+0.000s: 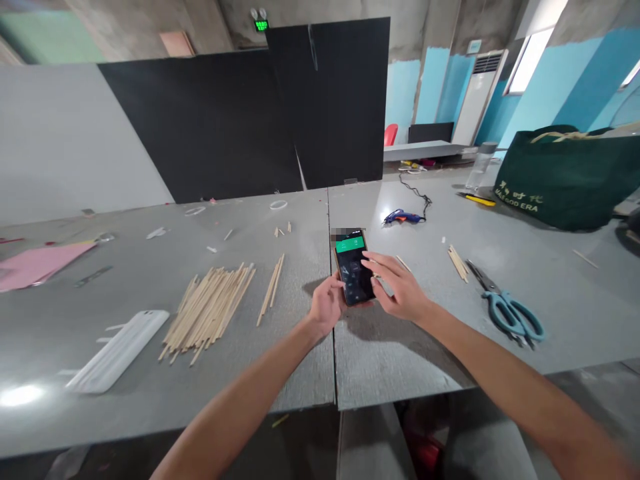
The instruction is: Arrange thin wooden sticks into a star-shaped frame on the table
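Cradling a phone (353,272) above the counter (390,377), the left hand (326,308) grips its lower left edge; the right hand (404,291), fingers (384,261) loosely spread, reaches its right side, contact hard to judge.

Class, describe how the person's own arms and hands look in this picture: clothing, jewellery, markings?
The left hand and right hand are ungloved, with no rings visible. No watch or bracelet shows at either wrist. The left forearm and right forearm are bare, with no sleeves in view. Fine skin markings are too small to tell.
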`<state>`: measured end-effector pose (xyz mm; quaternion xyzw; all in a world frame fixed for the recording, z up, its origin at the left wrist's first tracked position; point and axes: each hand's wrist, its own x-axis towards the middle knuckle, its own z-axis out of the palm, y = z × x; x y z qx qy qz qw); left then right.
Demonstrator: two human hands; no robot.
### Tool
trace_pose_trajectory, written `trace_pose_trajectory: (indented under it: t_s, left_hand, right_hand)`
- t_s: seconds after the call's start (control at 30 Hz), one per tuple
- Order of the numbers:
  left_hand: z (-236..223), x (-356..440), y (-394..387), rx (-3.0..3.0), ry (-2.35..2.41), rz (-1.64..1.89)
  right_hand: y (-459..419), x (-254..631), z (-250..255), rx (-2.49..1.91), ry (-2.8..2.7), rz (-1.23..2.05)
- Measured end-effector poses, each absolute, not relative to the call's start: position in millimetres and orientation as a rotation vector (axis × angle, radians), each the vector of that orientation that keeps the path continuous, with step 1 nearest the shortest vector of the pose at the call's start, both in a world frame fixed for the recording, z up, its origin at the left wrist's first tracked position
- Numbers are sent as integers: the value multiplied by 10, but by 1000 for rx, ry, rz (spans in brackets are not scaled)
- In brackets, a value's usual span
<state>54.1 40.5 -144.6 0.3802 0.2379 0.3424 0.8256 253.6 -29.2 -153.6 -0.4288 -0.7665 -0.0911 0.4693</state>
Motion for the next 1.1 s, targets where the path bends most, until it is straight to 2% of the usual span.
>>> trace_pose_trajectory:
  t_s: [0.3,0.5,0.67,0.9,1.1]
  left_hand:
    - [-1479,562,403,787,525,744]
    - [-1498,550,435,778,522,758]
    - [-1477,511,520,744,505,789]
    - [-1405,488,538,730,554,831]
    - [-1395,491,498,745,515,765]
  right_hand:
    - [-300,2500,-1533,-1030,-2093,-341]
    - [-322,2458,-1493,-1193,-2191,-148]
    - [-309,2437,-1538,-1143,-2213,-41]
    - [-367,2462,-1515,-1045,-2107,75]
    - [-323,2535,-1481,-1149,-1616,64]
